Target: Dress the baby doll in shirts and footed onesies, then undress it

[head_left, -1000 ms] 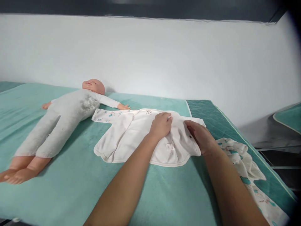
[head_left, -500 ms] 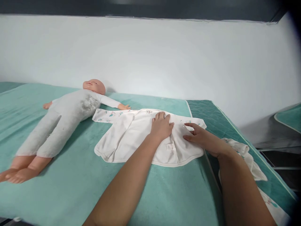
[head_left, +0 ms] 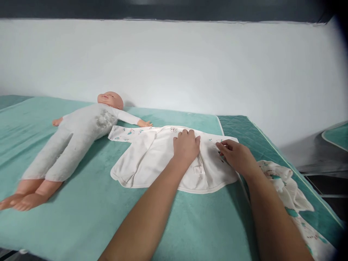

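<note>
A white baby shirt (head_left: 152, 152) lies spread out with its front flap folded open, its patterned sleeves reaching to both sides. Over the right part of its body, near the neckline, my left hand (head_left: 187, 146) presses down with bent fingers closed on the cloth; the fingertips are partly hidden. My right hand (head_left: 236, 156) is at the base of the right sleeve, thumb and forefinger pinched together on the fabric. To the left, a baby doll (head_left: 81, 127) in a white bodysuit lies on its back, one arm stretched toward the left sleeve.
A pale green mat (head_left: 81, 224) covers the surface. Beside it at the right is a darker quilted green pad (head_left: 261, 141) with crumpled patterned baby clothes (head_left: 290, 188) on it. A white wall (head_left: 174, 65) rises behind.
My right hand has drawn its thumb and fingers together and shifted slightly up toward the sleeve. My left hand stays on the shirt, its fingers more bent.
</note>
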The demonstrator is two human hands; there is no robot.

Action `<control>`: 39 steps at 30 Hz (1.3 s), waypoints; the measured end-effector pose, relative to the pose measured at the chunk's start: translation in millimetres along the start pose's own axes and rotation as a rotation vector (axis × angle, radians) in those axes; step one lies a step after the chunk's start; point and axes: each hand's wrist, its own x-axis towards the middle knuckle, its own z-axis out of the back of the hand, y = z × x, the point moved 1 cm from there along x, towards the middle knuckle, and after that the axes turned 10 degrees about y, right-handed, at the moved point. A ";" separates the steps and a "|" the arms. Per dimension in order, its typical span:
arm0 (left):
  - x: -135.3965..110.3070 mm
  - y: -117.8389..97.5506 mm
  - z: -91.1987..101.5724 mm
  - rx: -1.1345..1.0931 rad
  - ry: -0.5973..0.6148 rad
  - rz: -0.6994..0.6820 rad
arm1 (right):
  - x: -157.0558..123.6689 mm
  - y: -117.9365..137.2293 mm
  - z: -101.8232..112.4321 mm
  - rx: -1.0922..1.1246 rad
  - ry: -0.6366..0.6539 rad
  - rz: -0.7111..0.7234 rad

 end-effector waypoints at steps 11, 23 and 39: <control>0.4 -2.8 -3.5 -0.556 0.095 -0.102 | -2.1 14.9 -18.2 0.026 0.123 0.129; 4.8 0.7 -11.5 -0.793 0.076 -0.131 | -10.6 32.3 -28.0 -0.092 0.078 0.234; 1.4 1.3 0.7 -0.492 0.044 -0.018 | -14.7 35.7 -23.0 0.006 -0.051 0.283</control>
